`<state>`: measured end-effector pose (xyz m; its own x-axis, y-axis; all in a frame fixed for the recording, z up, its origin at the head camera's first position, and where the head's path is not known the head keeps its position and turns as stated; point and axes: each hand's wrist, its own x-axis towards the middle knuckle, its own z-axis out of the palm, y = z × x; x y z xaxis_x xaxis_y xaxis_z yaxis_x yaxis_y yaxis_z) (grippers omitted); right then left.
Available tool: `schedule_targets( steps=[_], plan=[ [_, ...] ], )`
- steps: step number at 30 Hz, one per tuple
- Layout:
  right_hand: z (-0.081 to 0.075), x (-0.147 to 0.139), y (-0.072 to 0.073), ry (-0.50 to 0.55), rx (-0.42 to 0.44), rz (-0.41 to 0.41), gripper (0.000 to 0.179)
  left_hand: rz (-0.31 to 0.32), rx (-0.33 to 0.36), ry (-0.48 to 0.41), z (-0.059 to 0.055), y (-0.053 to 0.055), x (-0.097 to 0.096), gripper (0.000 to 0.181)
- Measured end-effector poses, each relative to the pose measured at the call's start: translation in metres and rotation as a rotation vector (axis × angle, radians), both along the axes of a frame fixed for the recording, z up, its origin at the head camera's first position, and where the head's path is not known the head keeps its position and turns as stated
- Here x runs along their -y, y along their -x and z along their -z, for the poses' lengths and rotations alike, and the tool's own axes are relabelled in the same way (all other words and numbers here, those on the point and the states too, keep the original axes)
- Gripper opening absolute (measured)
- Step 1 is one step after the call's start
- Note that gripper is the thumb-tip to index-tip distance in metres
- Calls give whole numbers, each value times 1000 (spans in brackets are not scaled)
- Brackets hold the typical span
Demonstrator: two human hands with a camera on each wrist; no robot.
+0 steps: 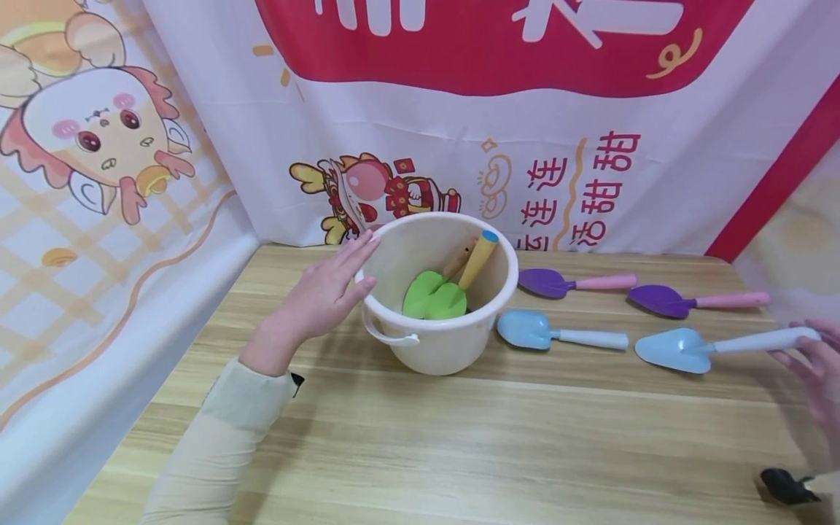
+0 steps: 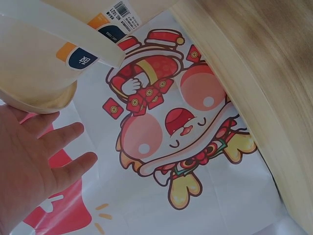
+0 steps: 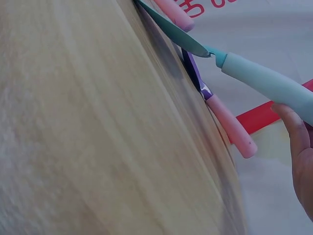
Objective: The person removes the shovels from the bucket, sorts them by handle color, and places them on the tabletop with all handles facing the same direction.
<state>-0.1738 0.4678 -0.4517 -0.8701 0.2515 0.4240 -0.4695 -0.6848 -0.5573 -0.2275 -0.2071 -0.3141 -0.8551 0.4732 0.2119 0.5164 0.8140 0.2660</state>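
A white bucket (image 1: 429, 350) stands on the table, holding two green trowels (image 1: 446, 300) with wooden-coloured handles leaning against its wall. My left hand (image 1: 321, 292) rests at the bucket's left rim, fingers fairly straight; the left wrist view shows this hand (image 2: 34, 161) with spread fingers below the rim. At the far right, my right hand (image 1: 820, 364) holds a light blue trowel (image 1: 676, 350) by the end of its handle. In the right wrist view that handle (image 3: 266, 83) tilts up from the table, with fingers under it.
Another light blue trowel (image 1: 525, 329) lies right of the bucket. Behind are two purple trowels with pink handles, one (image 1: 545, 283) near the bucket and one (image 1: 659, 300) farther right. A printed cloth (image 1: 407, 117) hangs along the back edge of the wooden table (image 1: 512, 445).
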Motion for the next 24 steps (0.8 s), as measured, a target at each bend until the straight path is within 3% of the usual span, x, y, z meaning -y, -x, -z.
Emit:
schedule_targets(
  steps=[14,20,24],
  plan=[
    [-1,-3,-5,-16,119,-3,30,2,3,-12,2,-1,0,65],
    [5,-14,-8,-44,178,-59,32,17,-10,-21,3,0,1,65],
    [10,-23,-9,-32,198,-144,34,16,-13,-24,4,0,2,65]
  ],
)
